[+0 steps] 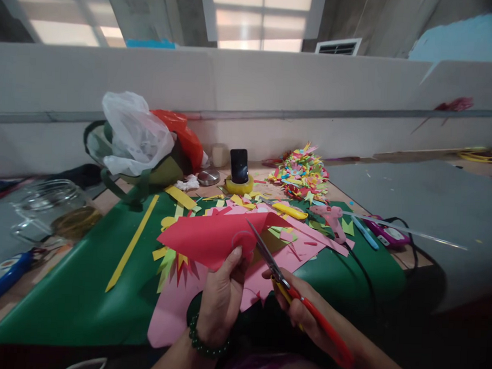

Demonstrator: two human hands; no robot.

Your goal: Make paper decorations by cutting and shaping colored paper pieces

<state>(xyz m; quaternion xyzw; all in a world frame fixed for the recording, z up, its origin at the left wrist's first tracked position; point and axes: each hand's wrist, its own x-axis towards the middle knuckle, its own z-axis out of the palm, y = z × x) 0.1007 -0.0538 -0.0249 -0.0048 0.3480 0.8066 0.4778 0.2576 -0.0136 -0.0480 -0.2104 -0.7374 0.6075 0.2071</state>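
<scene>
Red paper: single sheet, pinched at its lower edge in the left hand; tapers to a point on the far left, bends at its right part. Faint round outline visible just above the left thumb. Scissors: metal blades, red and yellow on handles, gripped in the right hand; tilted, tips up and leftward, reaching the paper beside the left fingers.

The left hand pinches red paper; the right hand holds scissors, blades at the paper. Behind them, 1 phone stands in yellow tape, left of 1 heap of paper flowers. A pink glue gun lies on the right.
</scene>
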